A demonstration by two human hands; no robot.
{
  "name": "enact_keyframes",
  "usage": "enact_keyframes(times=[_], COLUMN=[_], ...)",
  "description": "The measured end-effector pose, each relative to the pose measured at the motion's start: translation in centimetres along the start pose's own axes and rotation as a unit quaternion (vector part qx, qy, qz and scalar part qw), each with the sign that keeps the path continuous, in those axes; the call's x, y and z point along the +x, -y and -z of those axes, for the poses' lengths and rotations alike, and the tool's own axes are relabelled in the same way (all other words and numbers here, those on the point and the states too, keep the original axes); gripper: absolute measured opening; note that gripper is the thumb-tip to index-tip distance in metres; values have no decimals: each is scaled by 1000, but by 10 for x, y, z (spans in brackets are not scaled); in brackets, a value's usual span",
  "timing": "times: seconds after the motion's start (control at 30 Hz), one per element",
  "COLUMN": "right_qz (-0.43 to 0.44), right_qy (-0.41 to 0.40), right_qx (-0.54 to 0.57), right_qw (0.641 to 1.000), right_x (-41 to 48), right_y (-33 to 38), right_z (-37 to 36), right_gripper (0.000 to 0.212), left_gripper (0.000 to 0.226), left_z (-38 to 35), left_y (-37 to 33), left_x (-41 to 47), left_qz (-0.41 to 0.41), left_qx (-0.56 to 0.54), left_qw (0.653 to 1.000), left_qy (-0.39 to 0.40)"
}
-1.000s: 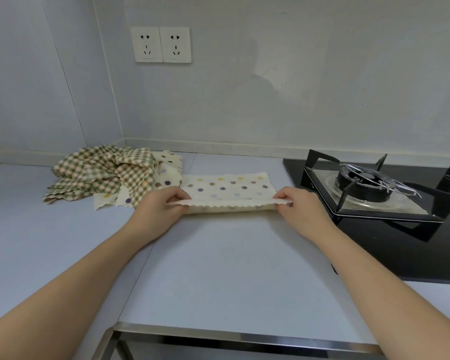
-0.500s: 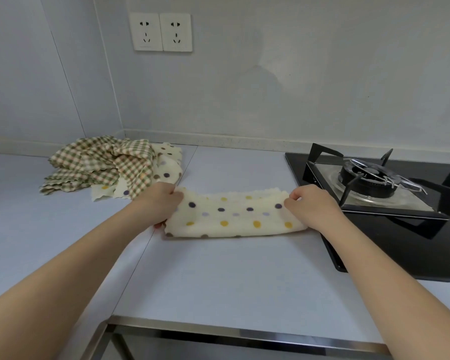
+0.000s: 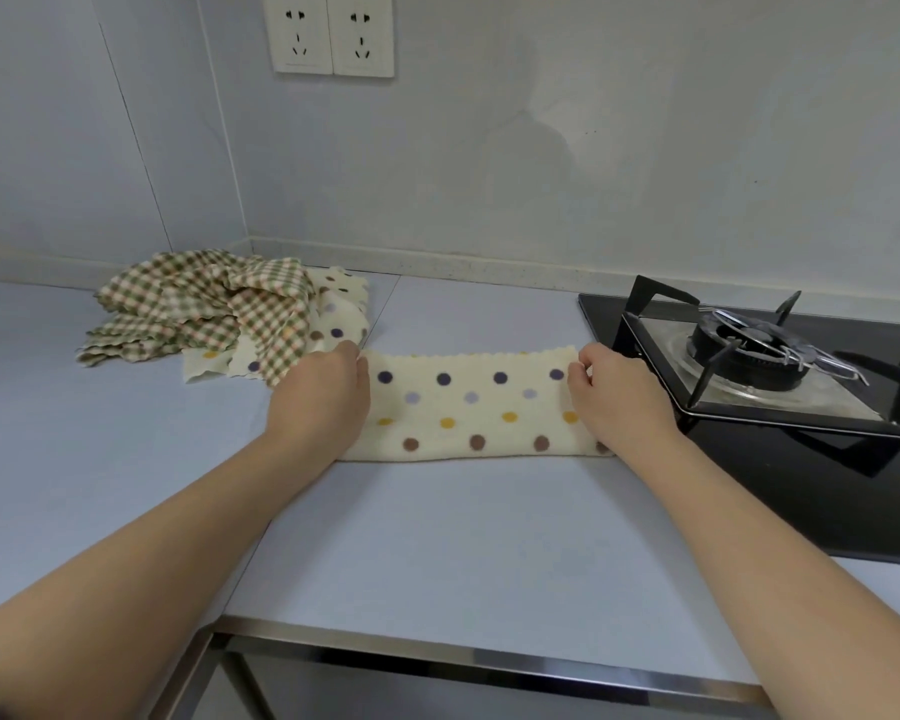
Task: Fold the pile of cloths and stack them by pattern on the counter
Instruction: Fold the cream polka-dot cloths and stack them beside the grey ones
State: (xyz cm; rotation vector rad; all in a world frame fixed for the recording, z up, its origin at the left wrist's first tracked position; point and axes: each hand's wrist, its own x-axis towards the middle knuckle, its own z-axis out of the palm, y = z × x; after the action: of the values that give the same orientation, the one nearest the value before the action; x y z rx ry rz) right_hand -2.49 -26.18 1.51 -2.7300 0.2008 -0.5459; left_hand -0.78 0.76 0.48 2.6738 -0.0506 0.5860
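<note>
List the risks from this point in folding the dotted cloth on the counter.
1. The right end of the cream polka-dot cloth, pinched by the right hand, lies close to the black gas stove; the next fold might drag it onto the hob.
2. The left hand sits right beside the loose pile of green checked cloths; it may snag one and pull it along.

Soft, even, cool light fills the kitchen corner, throwing a faint blurred shadow on the pale grey plaster wall [image 3: 536,127] and weak ones on the pale blue countertop [image 3: 437,553]. The glossy black glass hob [image 3: 801,511] mirrors its pan support. The cream polka-dot cloth [image 3: 468,413] is crisp; straight lines bow toward the edges.
</note>
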Motion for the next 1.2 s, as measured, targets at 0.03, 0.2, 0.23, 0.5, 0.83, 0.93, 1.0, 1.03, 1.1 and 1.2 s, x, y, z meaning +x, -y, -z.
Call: enact_keyframes(times=[0.03, 0.2, 0.23, 0.5, 0.83, 0.93, 1.0, 1.03, 1.1, 1.2], right_qz=[-2, -20, -19, -22, -10, -11, -18, -21, -21, 60], right_qy=[20, 85, 79, 74, 69, 57, 56, 60, 63, -6], right_qx=[-12, -34, -42, -37, -137, -141, -144, -147, -160, -157], right_qw=[1000, 996, 996, 996, 988, 988, 988, 987, 985, 986], right_x=[0, -4, -4, -6, -11, -11, -11, -11, -12, -12], right_y=[-1, -2, -1, 2, 15, 14, 14, 14, 15, 14], right_z=[1, 8, 8, 3, 1, 1, 1, 0, -1, 0], right_gripper=[23, 20, 20, 22, 16, 16, 16, 16, 17, 33], left_gripper=[32, 32, 32, 24, 15, 13, 11, 9, 11, 28], left_z=[1, 8, 8, -5, -8, -7, -6, -6, -5, -8], left_y=[0, 0, -1, -3, -7, -6, -7, -7, -6, -5], left_x=[2, 8, 6, -5, -9, -8, -10, -12, -10, -7], left_qz=[8, 20, 13, -63, -63, -62, -57, -55, -58, -165], left_qx=[13, 51, 60, 182, 272, 267, 265, 257, 216, 144], left_qw=[999, 993, 994, 981, 960, 962, 962, 965, 974, 970], left_qy=[29, 103, 90, 15, 17, 7, -1, -8, -39, -108])
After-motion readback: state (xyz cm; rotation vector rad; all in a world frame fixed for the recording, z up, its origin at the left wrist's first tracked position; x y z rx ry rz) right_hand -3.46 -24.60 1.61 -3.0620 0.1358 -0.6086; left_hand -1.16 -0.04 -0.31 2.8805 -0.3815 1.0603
